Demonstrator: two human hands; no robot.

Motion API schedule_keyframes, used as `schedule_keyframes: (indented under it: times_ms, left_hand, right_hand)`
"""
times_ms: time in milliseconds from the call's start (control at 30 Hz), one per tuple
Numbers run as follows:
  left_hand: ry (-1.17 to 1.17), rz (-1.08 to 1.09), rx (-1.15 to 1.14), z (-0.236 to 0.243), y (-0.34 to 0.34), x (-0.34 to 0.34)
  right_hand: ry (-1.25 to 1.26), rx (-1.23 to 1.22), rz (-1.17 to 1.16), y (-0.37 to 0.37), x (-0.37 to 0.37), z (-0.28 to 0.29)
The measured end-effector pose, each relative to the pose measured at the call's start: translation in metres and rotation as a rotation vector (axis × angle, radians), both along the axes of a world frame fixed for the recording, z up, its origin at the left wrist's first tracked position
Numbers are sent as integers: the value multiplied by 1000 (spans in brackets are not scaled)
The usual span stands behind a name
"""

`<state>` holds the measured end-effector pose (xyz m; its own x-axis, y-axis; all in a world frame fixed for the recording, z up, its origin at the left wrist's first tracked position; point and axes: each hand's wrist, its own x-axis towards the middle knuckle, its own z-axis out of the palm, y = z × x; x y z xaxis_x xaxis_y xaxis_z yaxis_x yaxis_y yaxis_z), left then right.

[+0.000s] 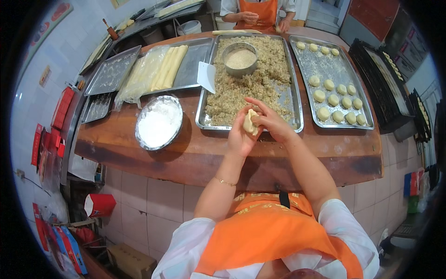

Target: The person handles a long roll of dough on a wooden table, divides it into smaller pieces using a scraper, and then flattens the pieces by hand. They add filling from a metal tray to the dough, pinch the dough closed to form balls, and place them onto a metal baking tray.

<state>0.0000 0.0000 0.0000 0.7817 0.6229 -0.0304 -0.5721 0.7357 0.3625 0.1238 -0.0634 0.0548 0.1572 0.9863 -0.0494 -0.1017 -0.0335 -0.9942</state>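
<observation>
A pale piece of dough (252, 122) with a folded rim is cupped in my left hand (240, 134). My right hand (274, 123) grips the same piece, its fingers at the rim and index finger raised. Both are above the near edge of a large metal tray (300, 122) of crumbly filling (223, 107). A metal ring (239, 69) holding pale grainy material sits in the filling. A white scraper (206, 76) rests at that tray's left side. Left of my hands is a steel bowl of white powder (158, 122).
Dough strips (169, 67) and plastic sheet lie on a back-left tray, beside stacked trays (111, 69). A right tray (311, 60) holds several dough rounds. An orange-aproned co-worker (255, 14) stands across the wooden table (121, 144). Black racks (381, 88) stand at right.
</observation>
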Motion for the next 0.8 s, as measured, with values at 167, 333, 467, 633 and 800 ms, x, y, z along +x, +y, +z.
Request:
schedule_keyframes:
  times_ms: [167,333,467,633,800]
  left_hand:
    - [88,110,-17,-35,-2,4]
    - [-18,44,4,-15,-6,1]
    - [-37,-48,-9,13,-17,-5]
    - [0,-124,-39,3,-39,-5]
    - [-142,-220,-14,-9,-32,-11]
  right_hand:
    - [-194,-29,61,0,-15,-9]
    - [-241,117,234,-15,-1,9]
    - [-1011,341,95,-20,0,20]
    - [-1027,237,208,-21,4,29]
    - [-821,383,-29,-33,-13,34]
